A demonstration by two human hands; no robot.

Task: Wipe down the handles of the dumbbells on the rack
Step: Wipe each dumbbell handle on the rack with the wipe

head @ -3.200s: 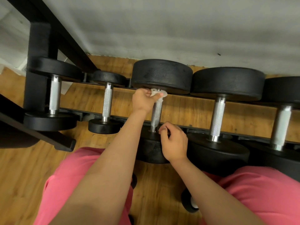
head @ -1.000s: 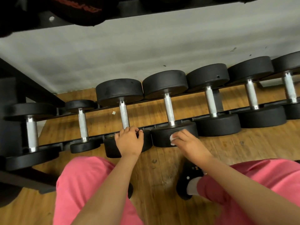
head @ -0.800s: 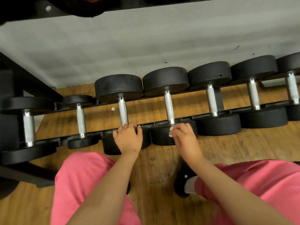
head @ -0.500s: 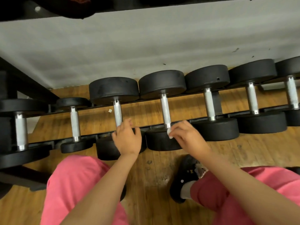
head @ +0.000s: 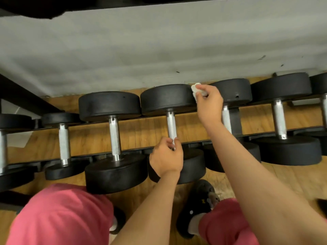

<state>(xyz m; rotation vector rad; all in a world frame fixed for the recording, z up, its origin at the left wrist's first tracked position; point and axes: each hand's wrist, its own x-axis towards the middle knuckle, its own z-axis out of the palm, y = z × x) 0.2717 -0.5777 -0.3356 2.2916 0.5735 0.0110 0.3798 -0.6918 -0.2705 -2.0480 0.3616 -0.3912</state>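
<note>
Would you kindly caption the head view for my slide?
Left hand grips a dumbbell handle; right hand holds a white wipe beside its far head.

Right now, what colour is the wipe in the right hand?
White; the wipe shows best in the head view.

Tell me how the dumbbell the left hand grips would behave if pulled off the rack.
Likely heavy for its size: the dumbbell has thick black heads on a metal handle. The knurled handle under the left hand should resist slipping. Its round heads would probably roll once clear of the rack rails.
</note>
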